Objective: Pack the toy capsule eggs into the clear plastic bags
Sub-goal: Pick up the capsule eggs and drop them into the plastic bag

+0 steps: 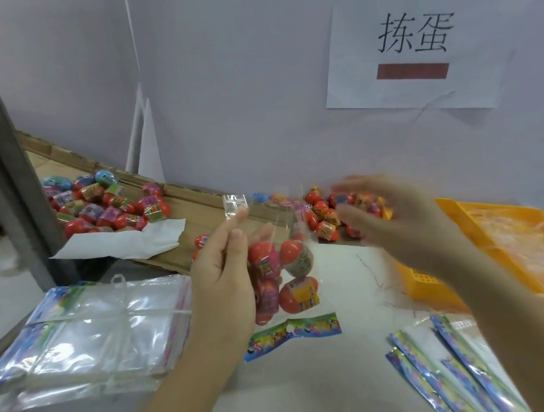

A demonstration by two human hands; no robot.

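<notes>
My left hand (224, 277) holds a clear plastic bag (287, 237) upright above the table, pinching its open top edge. Inside the bag lie several red toy capsule eggs (294, 258). My right hand (394, 214) is blurred, fingers spread, hovering over a pile of loose red eggs (326, 215) by the wall. Whether it holds an egg is hidden by the blur. A second pile of eggs (111, 204) lies on cardboard at the left.
A tied stack of empty clear bags (90, 336) lies at the front left. An orange plastic tray (501, 250) stands at the right. Colourful header cards (293, 333) and more bags (446, 371) lie in front. A grey metal post (2, 148) rises at left.
</notes>
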